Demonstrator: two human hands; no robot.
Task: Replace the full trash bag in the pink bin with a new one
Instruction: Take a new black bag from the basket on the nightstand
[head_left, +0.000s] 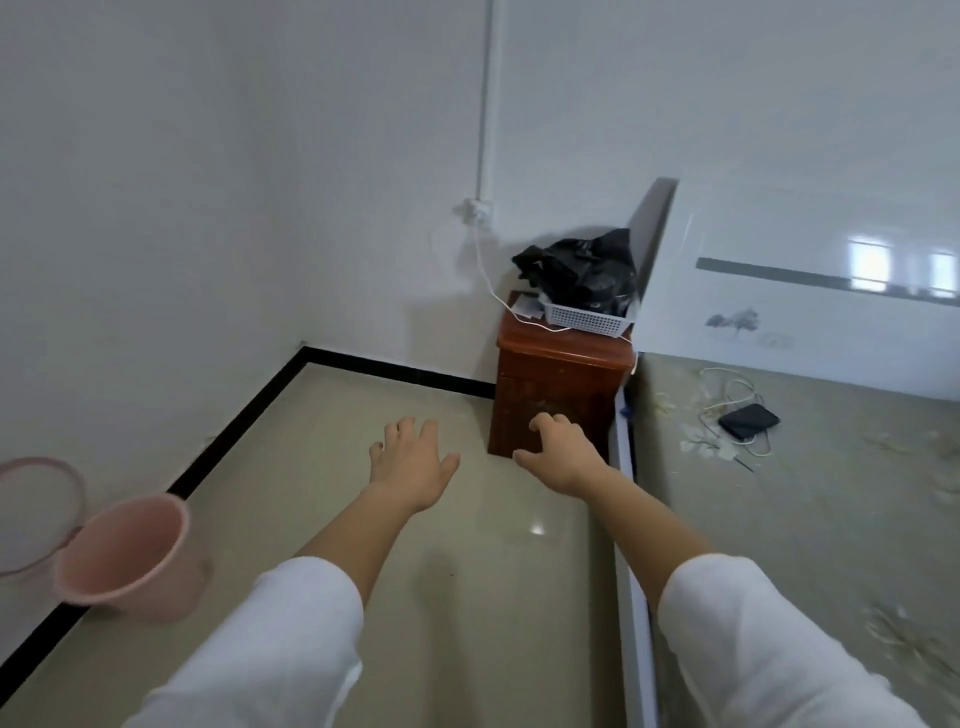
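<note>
The pink bin (124, 558) stands on the floor at the lower left by the wall, with no bag visible inside it. A pink ring-shaped rim (39, 512) rests just left of it. Black trash bags (582, 270) are heaped in a white basket (587, 318) on top of a brown bedside cabinet (561, 384) in the corner. My left hand (410, 462) reaches forward over the floor, fingers spread and empty. Just in front of the cabinet's lower face, my right hand (563, 452) is also empty, its fingers loosely apart.
A bed (810, 499) with a patterned cover runs along the right; a dark phone (748, 421) and white cables lie on it. A white headboard (810, 291) stands behind. A white cable hangs from a wall socket (475, 210) to the cabinet top. The floor is tiled beige.
</note>
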